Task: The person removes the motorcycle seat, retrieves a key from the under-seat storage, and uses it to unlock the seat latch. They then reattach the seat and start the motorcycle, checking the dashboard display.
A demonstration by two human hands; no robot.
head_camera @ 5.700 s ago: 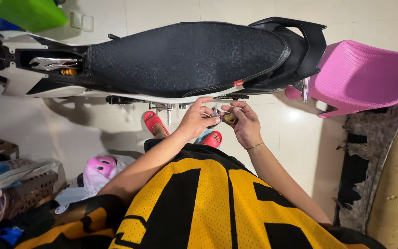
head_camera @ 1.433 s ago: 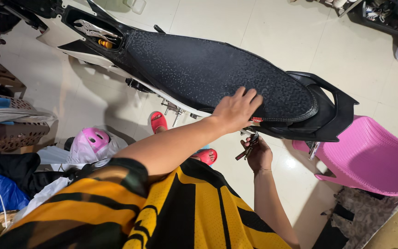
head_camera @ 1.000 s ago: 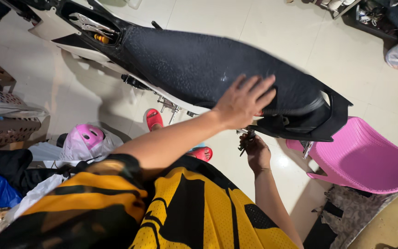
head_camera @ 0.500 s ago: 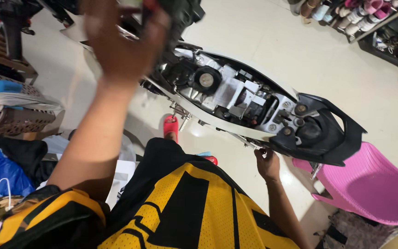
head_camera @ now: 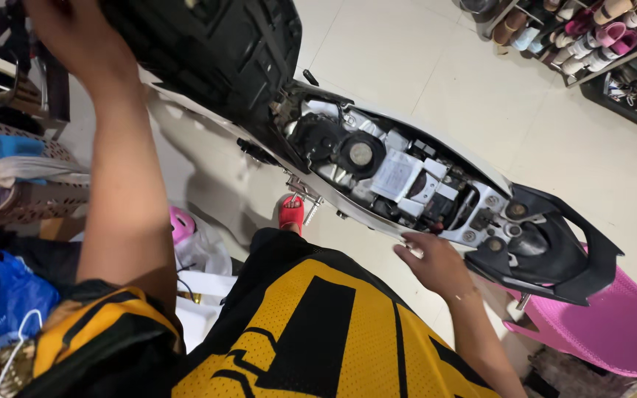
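Scooter seat (head_camera: pixel 208 51) lifted, compartment open.
My left hand (head_camera: pixel 75 33) grips the raised seat; my right hand (head_camera: pixel 433 262), fingers apart, rests on the body's edge below a white square label (head_camera: pixel 396 175).

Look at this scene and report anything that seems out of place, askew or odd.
The scooter's seat is tipped up, held by the left hand, leaving the engine bay exposed. The right hand rests at the bay's near edge. Nothing looks spilled or broken. A pink chair crowds the tail.
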